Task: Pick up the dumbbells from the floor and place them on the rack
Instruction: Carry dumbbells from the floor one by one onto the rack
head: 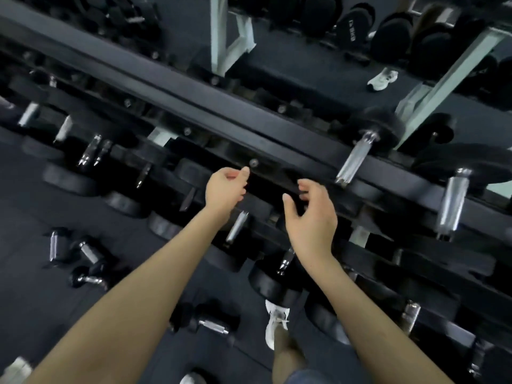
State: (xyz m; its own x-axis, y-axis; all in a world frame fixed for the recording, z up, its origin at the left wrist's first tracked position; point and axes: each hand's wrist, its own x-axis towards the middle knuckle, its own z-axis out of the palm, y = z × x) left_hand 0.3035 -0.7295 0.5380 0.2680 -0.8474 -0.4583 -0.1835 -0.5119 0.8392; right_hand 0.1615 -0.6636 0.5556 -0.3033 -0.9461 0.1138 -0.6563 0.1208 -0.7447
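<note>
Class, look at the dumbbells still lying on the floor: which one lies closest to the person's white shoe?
The lone dumbbell just left of the white shoe. The other three floor dumbbells cluster farther left.

A gym — tiered dumbbell rack (pixel 277 128), loose dumbbells (pixel 213 324), dark rubber floor (pixel 41 314).

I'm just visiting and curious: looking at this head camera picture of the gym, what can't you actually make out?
- Weight marking on a rack dumbbell, head view: too blurred to read for certain.
- Floor dumbbell: its near end is partly hidden by the left forearm.
- Object at the bottom left corner: cut off by the edge.
- Rack slot behind both empty hands, left hand and right hand: too dark to judge.
</note>
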